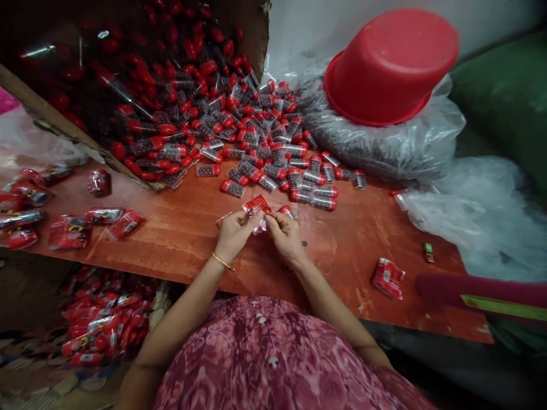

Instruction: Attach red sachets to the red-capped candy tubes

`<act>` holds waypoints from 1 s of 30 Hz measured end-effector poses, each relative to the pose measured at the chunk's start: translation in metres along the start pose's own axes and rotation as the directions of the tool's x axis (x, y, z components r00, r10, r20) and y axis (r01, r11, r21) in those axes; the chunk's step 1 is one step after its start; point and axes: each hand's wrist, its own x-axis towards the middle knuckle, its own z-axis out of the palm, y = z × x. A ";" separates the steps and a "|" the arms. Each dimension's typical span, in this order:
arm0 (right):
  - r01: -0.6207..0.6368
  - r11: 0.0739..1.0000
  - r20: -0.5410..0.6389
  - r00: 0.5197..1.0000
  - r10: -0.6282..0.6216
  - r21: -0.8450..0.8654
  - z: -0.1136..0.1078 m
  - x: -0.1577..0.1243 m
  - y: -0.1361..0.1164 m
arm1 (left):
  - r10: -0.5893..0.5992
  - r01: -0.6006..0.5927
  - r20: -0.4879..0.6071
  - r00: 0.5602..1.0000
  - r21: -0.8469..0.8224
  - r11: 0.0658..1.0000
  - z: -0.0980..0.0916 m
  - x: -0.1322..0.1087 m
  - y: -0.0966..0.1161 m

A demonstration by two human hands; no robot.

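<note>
Both of my hands meet over the middle of the red-brown table (183,239). A small red printed plastic packet (258,203) is pinched between them. My left hand (236,230), with a gold bangle on its wrist, is closed on the packet's left side. Closed on its right side is my right hand (285,234). Clear film shows below the red print, between the fingers. A red-capped tube (287,212) lies just behind my right hand, partly hidden. Beyond my hands are several clear tubes (314,196) with red caps and dark beads inside.
A cardboard box (68,134) on its side spills red-capped tubes. A red tub (393,68) sits upside down on a plastic bag (384,148). Filled red packets (70,232) lie at left, more (106,319) below the table. One red packet (388,278) lies at right.
</note>
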 end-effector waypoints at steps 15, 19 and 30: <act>0.215 0.936 0.063 0.977 -0.205 -0.279 -0.003 -0.022 0.005 | -0.227 0.239 0.076 0.971 -0.309 0.920 0.001 -0.011 0.002; 0.206 0.735 -0.027 0.956 -0.291 -0.647 -0.034 -0.017 0.011 | -0.273 0.259 0.003 0.962 -0.329 0.908 0.001 -0.005 0.002; 0.106 0.763 -0.057 0.981 -0.184 -0.637 -0.061 -0.018 0.036 | -0.352 0.324 0.002 0.936 -0.394 0.860 0.009 -0.007 0.004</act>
